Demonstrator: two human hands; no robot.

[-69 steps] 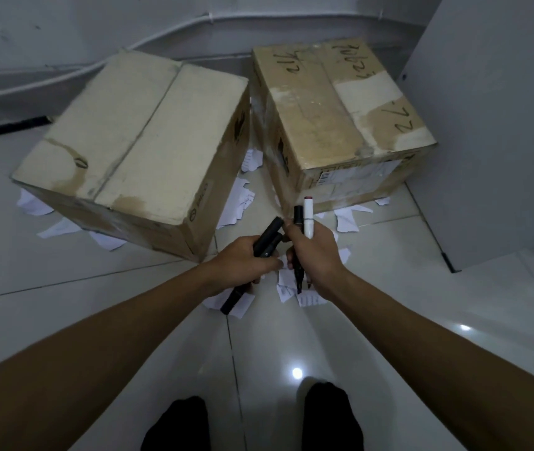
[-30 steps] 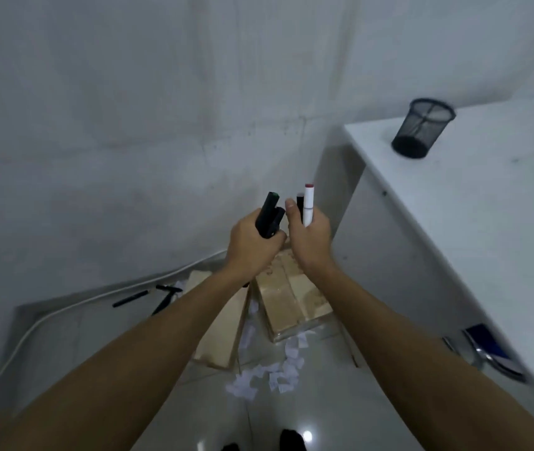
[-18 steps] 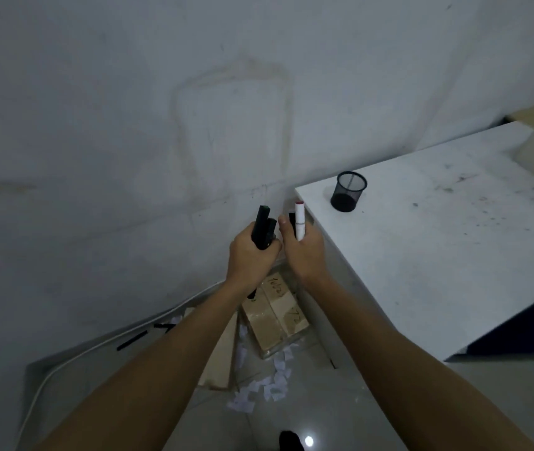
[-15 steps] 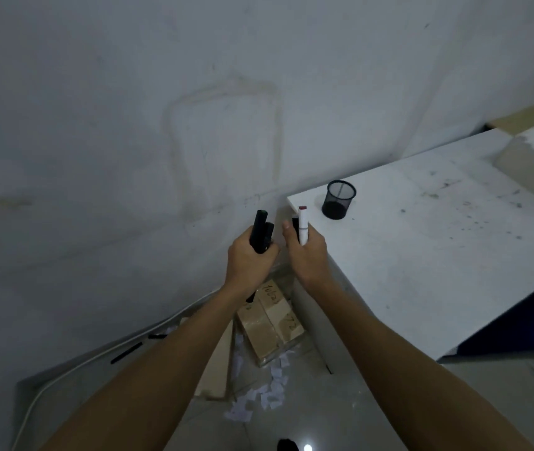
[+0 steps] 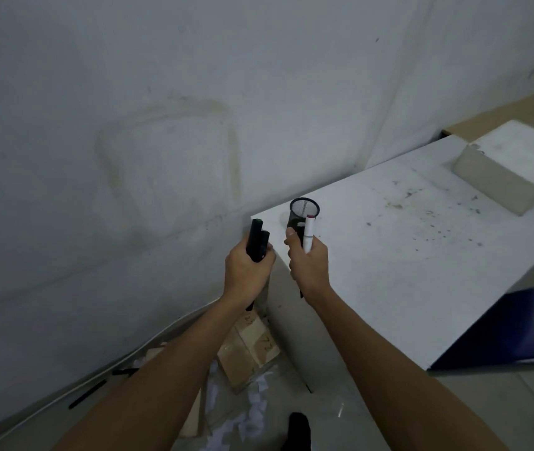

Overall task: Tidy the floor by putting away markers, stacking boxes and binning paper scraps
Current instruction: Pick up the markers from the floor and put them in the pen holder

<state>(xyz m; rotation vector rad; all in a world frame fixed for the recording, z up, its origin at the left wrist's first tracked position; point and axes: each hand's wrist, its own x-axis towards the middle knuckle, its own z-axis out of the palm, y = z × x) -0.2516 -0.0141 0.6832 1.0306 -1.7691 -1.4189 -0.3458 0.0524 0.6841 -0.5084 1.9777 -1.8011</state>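
Since half a second ago the hands have drawn apart, and the mesh pen cup (image 5: 304,212) now sits just behind the right hand's markers instead of up and to their right.

At the bottom centre of the frame, white paper scraps (image 5: 252,415) litter the glossy floor (image 5: 373,418), beside a dark foot (image 5: 298,429). Just above them, between the two forearms, lies a cardboard box (image 5: 246,348) with handwriting on it; a second box is mostly hidden by the left arm. Loose black markers (image 5: 87,393) lie on the floor at lower left, near the wall.

At mid-frame the left hand (image 5: 246,271) is closed in a fist around two black markers (image 5: 257,240), held upright. The right hand (image 5: 309,266) is closed around a white marker (image 5: 308,234) and a black one, also upright.

The white tabletop (image 5: 405,262) fills the right; its near corner shows between the hands. The cup stands close to that corner. A pale block (image 5: 506,164) sits at upper right.
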